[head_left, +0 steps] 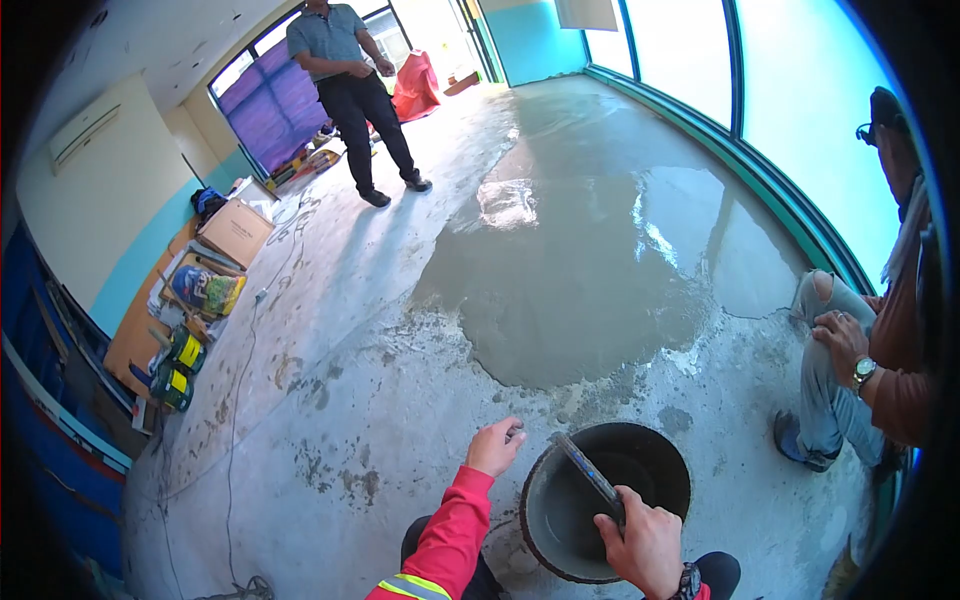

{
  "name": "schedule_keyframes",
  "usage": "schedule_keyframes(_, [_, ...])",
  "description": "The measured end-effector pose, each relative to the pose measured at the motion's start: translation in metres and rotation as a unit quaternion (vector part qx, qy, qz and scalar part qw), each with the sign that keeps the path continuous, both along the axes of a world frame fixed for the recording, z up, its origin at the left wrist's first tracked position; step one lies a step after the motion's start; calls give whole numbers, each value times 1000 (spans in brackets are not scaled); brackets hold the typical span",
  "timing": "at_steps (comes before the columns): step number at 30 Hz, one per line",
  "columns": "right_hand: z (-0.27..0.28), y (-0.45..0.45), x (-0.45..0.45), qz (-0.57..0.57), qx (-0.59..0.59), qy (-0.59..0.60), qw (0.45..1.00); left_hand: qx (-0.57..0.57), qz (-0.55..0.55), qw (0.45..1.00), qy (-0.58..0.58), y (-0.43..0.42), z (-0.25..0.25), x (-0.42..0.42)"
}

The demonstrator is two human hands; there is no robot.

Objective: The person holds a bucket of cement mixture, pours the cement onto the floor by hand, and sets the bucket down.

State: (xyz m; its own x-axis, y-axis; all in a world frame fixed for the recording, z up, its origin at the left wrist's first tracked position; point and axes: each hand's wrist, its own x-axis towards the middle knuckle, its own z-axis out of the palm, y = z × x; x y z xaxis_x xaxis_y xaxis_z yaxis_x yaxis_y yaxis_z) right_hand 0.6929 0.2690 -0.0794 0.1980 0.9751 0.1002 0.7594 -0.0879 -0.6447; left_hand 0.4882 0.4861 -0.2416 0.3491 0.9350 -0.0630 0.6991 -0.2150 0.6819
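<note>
In my right hand (645, 542) is a long, narrow, grey-smeared tool, seemingly a trowel (592, 470) seen nearly edge-on, which slants over a round black bucket (535, 530). Grey residue coats the bucket's inside, and something grey lies at its bottom. My left hand (494, 447) hovers just left of the bucket rim, fingers loosely curled and apart, with nothing visible in them. Ahead of both hands, a wet grey layer of cement (570, 300) spreads across the rough concrete floor (400, 440), smooth and shiny in places.
A person (355, 90) stands on the floor ahead; another person (870, 340) sits close on my right by the windows (680, 60). Along the left wall are green-and-yellow tubs (180, 370), a filled bag (208, 288) and a cardboard box (235, 232). A cable (240, 390) crosses the floor.
</note>
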Motion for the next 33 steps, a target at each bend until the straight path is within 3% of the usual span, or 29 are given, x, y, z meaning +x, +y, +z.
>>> schedule_keyframes(33, [-2,-1,2,-1,-7,-2,1000,-4,8,1000,-7,2,-6,-2])
